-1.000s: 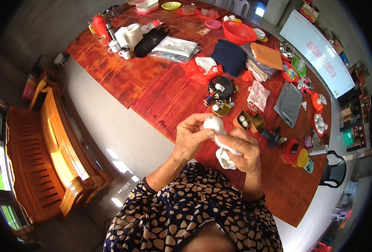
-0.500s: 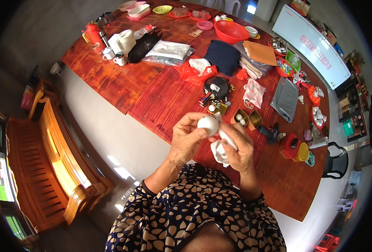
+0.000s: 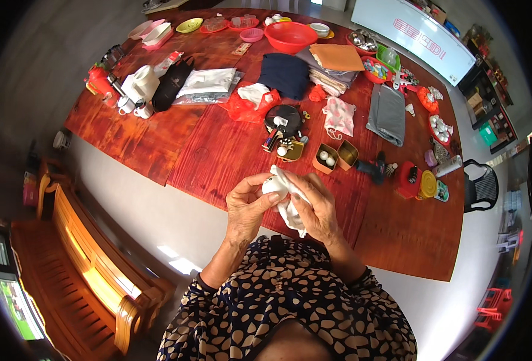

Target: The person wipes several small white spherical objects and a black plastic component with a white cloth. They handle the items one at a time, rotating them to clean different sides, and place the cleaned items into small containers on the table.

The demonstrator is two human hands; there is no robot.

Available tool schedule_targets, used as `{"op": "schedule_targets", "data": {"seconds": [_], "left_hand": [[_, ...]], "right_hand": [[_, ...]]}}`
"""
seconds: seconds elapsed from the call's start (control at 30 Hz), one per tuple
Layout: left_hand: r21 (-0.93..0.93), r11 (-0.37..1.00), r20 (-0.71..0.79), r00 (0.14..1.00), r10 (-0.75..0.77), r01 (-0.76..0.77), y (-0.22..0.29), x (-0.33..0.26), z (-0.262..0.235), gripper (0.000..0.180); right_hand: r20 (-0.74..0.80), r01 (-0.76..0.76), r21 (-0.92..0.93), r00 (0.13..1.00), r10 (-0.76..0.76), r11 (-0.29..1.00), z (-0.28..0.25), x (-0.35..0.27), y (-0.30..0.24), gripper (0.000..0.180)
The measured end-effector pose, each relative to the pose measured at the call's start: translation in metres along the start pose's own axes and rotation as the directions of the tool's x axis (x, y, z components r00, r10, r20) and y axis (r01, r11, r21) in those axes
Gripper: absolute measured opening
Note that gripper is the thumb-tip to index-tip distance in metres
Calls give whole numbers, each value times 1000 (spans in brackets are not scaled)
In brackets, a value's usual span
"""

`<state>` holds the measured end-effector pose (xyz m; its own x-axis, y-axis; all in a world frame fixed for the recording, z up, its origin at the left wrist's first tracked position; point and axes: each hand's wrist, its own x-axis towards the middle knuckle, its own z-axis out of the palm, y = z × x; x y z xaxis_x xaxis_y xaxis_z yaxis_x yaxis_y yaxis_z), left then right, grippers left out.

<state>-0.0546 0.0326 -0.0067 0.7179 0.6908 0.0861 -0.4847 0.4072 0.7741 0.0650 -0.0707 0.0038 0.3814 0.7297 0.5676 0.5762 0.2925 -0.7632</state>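
Near the table's front edge, my left hand [image 3: 245, 204] pinches a smooth white ball [image 3: 272, 188], like a table tennis ball, with a small dark mark on it. My right hand [image 3: 317, 207] is closed on a crumpled white cloth [image 3: 292, 215] and presses part of it against the ball's right side. The rest of the cloth hangs below the fingers. Just beyond my hands, a small box [image 3: 325, 157] holds white balls. Beside it are another open box [image 3: 348, 155] and a box with a white ball and small items [image 3: 291, 150].
The red-brown wooden table [image 3: 218, 174] carries a black round case-like thing [image 3: 283, 120], a dark drill-like tool [image 3: 372, 168], a red plastic bag [image 3: 248, 108], folded cloths [image 3: 335, 60] and a large red basin [image 3: 290, 38]. A wooden bench [image 3: 79, 265] stands at left.
My right hand has brought the cloth up against the ball, covering part of it. The ball has turned so a dark mark shows. The whole view has shifted.
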Motion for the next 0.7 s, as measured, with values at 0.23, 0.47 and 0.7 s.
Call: {"op": "schedule_targets", "data": {"seconds": [0.23, 0.47, 0.7], "left_hand": [[190, 980, 78, 994, -80, 64, -2, 2, 0, 34], [240, 962, 150, 974, -168, 129, 3, 1, 10, 36], [101, 982, 105, 980, -168, 158, 2, 6, 6, 44]], "right_hand": [[-71, 130, -130, 988, -140, 983, 2, 0, -14, 44], [-108, -94, -69, 990, 86, 993, -4, -7, -9, 25], [-327, -212, -54, 927, 184, 976, -9, -9, -3, 26]]}}
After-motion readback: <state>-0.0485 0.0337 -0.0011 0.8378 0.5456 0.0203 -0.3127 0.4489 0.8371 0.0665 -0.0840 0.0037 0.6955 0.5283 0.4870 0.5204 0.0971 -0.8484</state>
